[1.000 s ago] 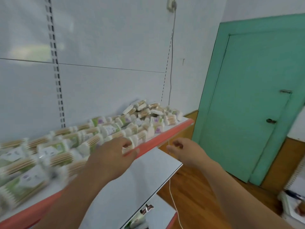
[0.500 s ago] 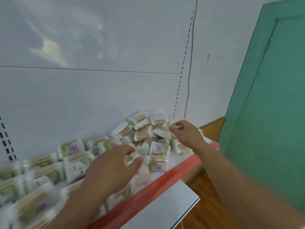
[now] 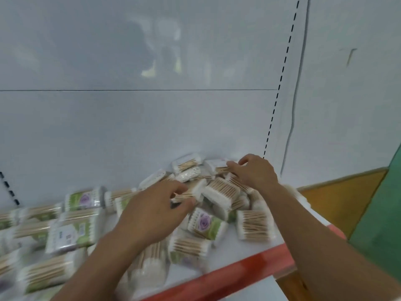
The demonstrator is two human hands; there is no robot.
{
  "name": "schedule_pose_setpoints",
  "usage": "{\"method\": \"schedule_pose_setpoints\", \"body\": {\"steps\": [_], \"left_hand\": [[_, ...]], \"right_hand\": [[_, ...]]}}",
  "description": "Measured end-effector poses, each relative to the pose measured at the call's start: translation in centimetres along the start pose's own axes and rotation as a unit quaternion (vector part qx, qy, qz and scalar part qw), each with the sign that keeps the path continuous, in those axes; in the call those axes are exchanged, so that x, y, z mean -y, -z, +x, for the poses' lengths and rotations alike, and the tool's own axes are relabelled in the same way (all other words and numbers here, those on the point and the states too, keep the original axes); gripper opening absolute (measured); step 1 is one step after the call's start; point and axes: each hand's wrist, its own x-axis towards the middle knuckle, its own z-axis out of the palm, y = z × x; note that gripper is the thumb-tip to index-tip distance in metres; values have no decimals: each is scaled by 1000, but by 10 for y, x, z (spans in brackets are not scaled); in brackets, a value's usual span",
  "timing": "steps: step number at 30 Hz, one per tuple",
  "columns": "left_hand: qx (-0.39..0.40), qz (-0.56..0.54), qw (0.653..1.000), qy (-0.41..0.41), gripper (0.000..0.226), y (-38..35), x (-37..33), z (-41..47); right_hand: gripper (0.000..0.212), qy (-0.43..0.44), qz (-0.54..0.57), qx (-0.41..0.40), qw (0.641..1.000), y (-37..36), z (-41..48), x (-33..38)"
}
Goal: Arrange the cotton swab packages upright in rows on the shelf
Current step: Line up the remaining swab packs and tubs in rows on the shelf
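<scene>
Cotton swab packages [image 3: 253,228], some green-labelled with a purple rose and unreadably blurred print, are heaped on the shelf [image 3: 238,266] beneath both hands. One package [image 3: 196,190] is pinched by the left hand [image 3: 152,213]; a second package [image 3: 213,165] is gripped by the curled right hand [image 3: 255,173].

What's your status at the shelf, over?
Left hand pinching one package. Right hand touching top package, grip unclear. Pile jumbled on shelf, nothing blocking.

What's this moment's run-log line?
left hand: pinches clear plastic cotton swab package | right hand: touches back of heap, grip unclear | red-edged white shelf: not yet in rows
</scene>
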Motion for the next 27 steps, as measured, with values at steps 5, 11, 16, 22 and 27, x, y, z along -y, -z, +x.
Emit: {"method": "schedule_pose_setpoints", "body": {"steps": [5,11,16,22,27], "left_hand": [[-23,17,999,24,39,-17,-26,25],[-49,59,995,70,39,-23,-36,30],[-53,50,993,94,41,-29,-44,33],[-88,-49,989,104,37,-23,-46,41],[-103,-344,925,124,47,-27,-56,50]], "right_hand": [[68,48,-57,56,996,-3,21,-8],[58,75,-5,107,991,-10,34,-7],[63,56,159,156,973,-9,45,-5],[50,80,378,146,911,1,48,-7],[52,199,452,151,856,33,33,-3]]}}
